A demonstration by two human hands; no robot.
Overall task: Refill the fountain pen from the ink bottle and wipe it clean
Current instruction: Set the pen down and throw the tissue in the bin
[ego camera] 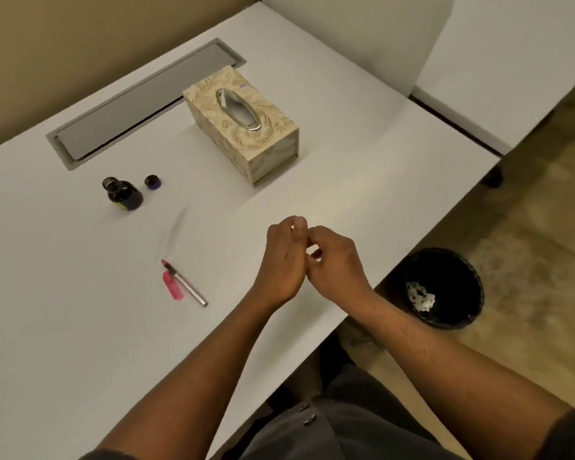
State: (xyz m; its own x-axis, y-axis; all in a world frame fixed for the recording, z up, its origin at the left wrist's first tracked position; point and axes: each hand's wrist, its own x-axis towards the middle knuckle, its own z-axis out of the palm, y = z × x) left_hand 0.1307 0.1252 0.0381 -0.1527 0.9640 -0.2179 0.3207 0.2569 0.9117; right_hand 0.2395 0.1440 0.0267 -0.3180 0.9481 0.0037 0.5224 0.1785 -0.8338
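A dark ink bottle [122,194] stands uncapped on the white desk [63,327], its small black cap [152,181] just to its right. Nearer me lies the fountain pen [186,283], disassembled: a nib section with a silver converter, and a pink piece [172,285] beside it. A faint translucent pen part [174,232] rests above them. My left hand [284,260] and my right hand [336,260] meet over the desk to the right of the pen, fingers curled against each other. No object shows in them.
A patterned tissue box [243,124] sits behind the hands with a tissue showing in its slot. A grey cable hatch [140,101] lies along the far edge. On the floor to the right, a black bin [443,287] holds crumpled tissue.
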